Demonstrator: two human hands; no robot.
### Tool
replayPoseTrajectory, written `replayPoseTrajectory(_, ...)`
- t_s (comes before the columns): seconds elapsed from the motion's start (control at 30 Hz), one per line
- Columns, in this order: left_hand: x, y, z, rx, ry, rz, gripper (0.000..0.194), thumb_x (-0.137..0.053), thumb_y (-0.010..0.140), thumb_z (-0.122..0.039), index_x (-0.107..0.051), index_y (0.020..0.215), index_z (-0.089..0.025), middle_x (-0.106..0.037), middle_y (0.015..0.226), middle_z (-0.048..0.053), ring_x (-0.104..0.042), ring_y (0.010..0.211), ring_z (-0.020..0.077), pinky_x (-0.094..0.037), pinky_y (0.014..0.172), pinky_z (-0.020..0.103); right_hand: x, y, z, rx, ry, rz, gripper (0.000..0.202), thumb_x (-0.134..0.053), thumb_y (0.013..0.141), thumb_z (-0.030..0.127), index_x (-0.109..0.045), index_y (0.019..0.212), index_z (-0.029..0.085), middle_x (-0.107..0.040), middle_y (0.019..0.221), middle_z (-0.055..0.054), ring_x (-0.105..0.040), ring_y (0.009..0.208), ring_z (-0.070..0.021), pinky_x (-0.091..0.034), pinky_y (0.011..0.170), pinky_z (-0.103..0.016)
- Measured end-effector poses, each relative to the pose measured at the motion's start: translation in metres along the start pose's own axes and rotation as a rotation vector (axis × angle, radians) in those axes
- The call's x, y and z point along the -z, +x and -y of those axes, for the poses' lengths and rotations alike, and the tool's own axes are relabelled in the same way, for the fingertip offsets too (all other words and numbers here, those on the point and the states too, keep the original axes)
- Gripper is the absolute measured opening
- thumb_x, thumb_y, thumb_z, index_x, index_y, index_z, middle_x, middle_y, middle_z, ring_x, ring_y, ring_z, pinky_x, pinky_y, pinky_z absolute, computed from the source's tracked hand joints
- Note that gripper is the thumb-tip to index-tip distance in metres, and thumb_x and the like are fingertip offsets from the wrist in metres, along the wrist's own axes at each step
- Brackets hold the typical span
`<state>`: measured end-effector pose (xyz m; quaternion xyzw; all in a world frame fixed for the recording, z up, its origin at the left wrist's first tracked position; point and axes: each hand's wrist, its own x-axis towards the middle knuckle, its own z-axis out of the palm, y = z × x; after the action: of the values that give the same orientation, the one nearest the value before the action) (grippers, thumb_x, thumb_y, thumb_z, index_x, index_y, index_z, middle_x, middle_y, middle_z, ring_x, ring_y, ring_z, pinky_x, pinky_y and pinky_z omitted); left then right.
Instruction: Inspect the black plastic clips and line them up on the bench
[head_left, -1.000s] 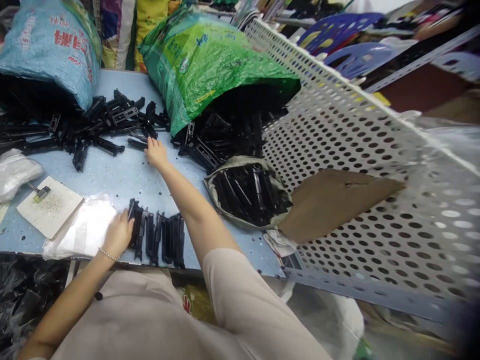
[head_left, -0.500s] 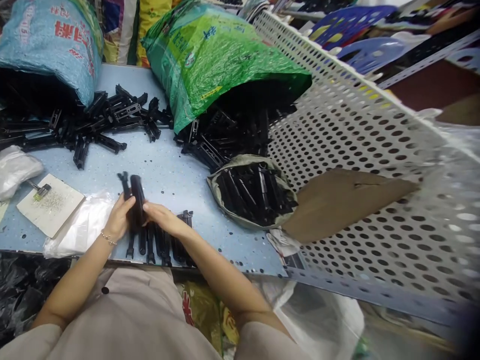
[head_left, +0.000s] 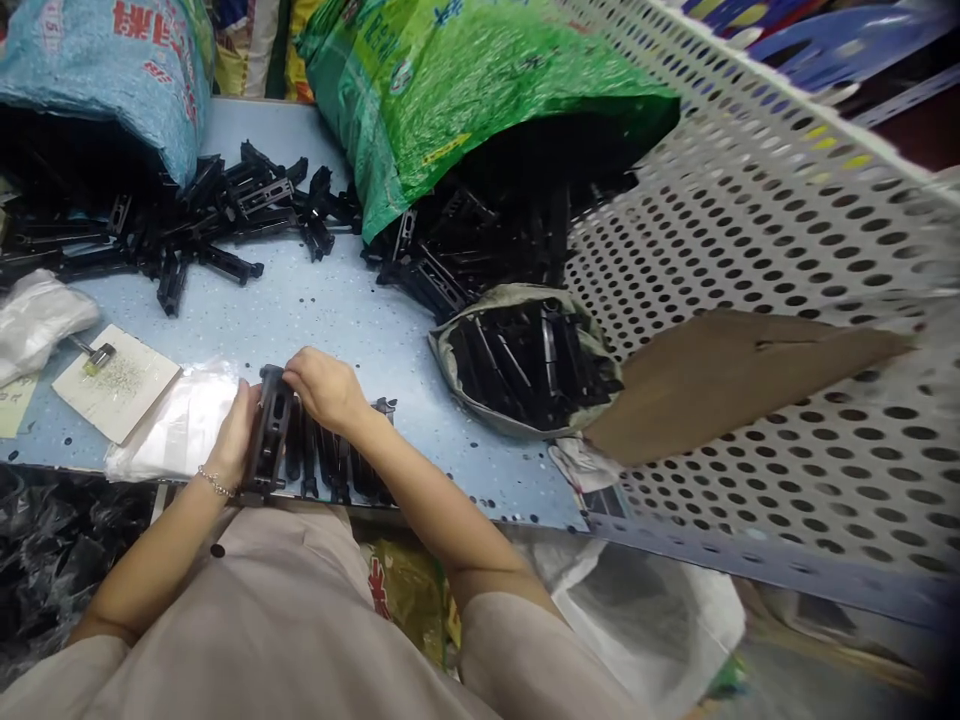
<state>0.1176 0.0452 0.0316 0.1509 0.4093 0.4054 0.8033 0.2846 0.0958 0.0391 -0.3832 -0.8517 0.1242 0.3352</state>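
Note:
Near the table's front edge, my left hand is closed on the left side of a black slotted part, which stands nearly upright. My right hand pinches the top end of the same part with bent fingers. Just right of it lies a row of several similar black parts, partly hidden by my right wrist. Left of my left hand lies a stack of clear plastic bags.
A blue sack and a green sack spill black parts at the back. A cloth bag of parts sits right, beside a perforated white panel with cardboard. A tile lies left.
The two black pieces held apart before now appear as one slotted part, turned and lower. My right hand has moved up to its top end. The view has shifted slightly.

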Motion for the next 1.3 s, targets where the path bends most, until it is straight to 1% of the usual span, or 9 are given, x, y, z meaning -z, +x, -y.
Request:
replayPoseTrajectory(0.1, 0.000, -0.010, -0.004, -0.123, 0.030, 0.059, 0.049, -0.070, 0.078, -0.058, -0.056, 0.106, -0.020, -0.057, 0.065, -0.004, -0.051, 0.044, 0.0086, -0.038, 0.041, 0.020, -0.005, -0.004, -0.003, -0.031, -0.025, 0.004, 0.049, -0.024, 0.105, 0.050, -0.059, 0.100, 0.018, -0.064, 0.087, -0.008, -0.058, 0.079, -0.0182, -0.043, 0.071, -0.028)
replayPoseTrajectory(0.23, -0.003, -0.010, 0.000, -0.033, -0.049, 0.160, 0.040, -0.075, 0.071, -0.039, -0.055, 0.100, -0.019, -0.057, 0.068, -0.004, -0.046, 0.042, 0.0058, -0.034, 0.040, 0.019, -0.020, -0.005, -0.004, -0.139, -0.088, 0.029, 0.056, -0.020, 0.105, 0.052, -0.061, 0.089, 0.017, -0.064, 0.079, -0.007, -0.058, 0.074, -0.0177, -0.038, 0.068, -0.028)
replayPoseTrajectory(0.43, -0.005, 0.005, 0.008, 0.022, -0.190, 0.024, 0.033, -0.065, 0.073, -0.041, -0.062, 0.094, -0.015, -0.062, 0.071, 0.001, -0.050, 0.048, 0.0096, -0.040, 0.043, 0.023, -0.022, -0.007, 0.001, -0.541, -0.086, 0.110, 0.059, -0.019, 0.104, 0.056, -0.059, 0.078, 0.020, -0.058, 0.066, -0.002, -0.053, 0.061, -0.0160, -0.029, 0.059, -0.027)
replayPoseTrajectory(0.63, 0.000, 0.008, 0.000, -0.067, -0.103, -0.004, 0.037, -0.065, 0.077, -0.047, -0.061, 0.095, -0.016, -0.055, 0.059, -0.002, -0.046, 0.044, 0.0083, -0.036, 0.042, 0.021, -0.018, -0.056, 0.046, -0.057, 0.108, 0.144, 0.064, -0.017, 0.103, 0.059, -0.061, 0.083, 0.018, -0.063, 0.074, -0.006, -0.055, 0.068, -0.0161, -0.037, 0.064, -0.027)
replayPoseTrajectory(0.77, 0.002, 0.008, 0.007, -0.196, 0.102, -0.043, 0.039, -0.069, 0.077, -0.051, -0.059, 0.094, -0.017, -0.052, 0.056, -0.005, -0.051, 0.046, 0.0091, -0.042, 0.047, 0.022, -0.027, -0.085, 0.061, -0.164, 0.127, 0.117, 0.055, -0.018, 0.107, 0.041, -0.058, 0.077, 0.018, -0.059, 0.069, -0.004, -0.053, 0.064, -0.0154, -0.041, 0.064, -0.028)
replayPoseTrajectory(0.9, 0.024, 0.006, 0.008, -0.203, 0.294, -0.125, 0.039, -0.068, 0.080, -0.049, -0.063, 0.102, -0.017, -0.063, 0.066, 0.000, -0.061, 0.055, 0.0130, -0.048, 0.051, 0.024, -0.016, -0.116, 0.048, -0.500, -0.142, 0.099, 0.045, -0.030, 0.105, 0.043, -0.066, 0.103, 0.017, -0.067, 0.102, -0.014, -0.060, 0.099, -0.0246, -0.046, 0.090, -0.039)
replayPoseTrajectory(1.03, 0.038, 0.018, 0.021, -0.039, 0.326, -0.236, 0.042, -0.066, 0.080, -0.053, -0.067, 0.095, -0.014, -0.068, 0.071, 0.004, -0.067, 0.063, 0.0168, -0.053, 0.055, 0.026, -0.018, -0.137, 0.020, -0.731, -0.428, 0.173, 0.061, -0.044, 0.098, 0.052, -0.048, 0.144, 0.011, -0.040, 0.150, -0.024, -0.028, 0.143, -0.0438, -0.031, 0.109, -0.064)
replayPoseTrajectory(1.17, 0.032, 0.043, 0.027, -0.124, 0.228, -0.242, 0.044, -0.065, 0.082, -0.056, -0.068, 0.093, -0.013, -0.071, 0.076, 0.007, -0.070, 0.068, 0.0173, -0.056, 0.060, 0.026, -0.019, -0.123, -0.017, -0.743, -0.427, 0.220, 0.055, -0.047, 0.098, 0.046, -0.050, 0.144, 0.015, -0.038, 0.152, -0.021, -0.023, 0.147, -0.0422, -0.030, 0.112, -0.063)
replayPoseTrajectory(1.3, 0.029, 0.041, 0.007, 0.018, 0.142, -0.078, 0.045, -0.058, 0.088, -0.054, -0.068, 0.091, -0.011, -0.072, 0.073, 0.011, -0.072, 0.064, 0.0189, -0.059, 0.060, 0.028, 0.006, -0.088, -0.021, -0.552, -0.364, 0.103, 0.045, -0.056, 0.094, 0.033, -0.056, 0.137, 0.016, -0.035, 0.154, -0.021, -0.026, 0.146, -0.0417, -0.032, 0.111, -0.065)
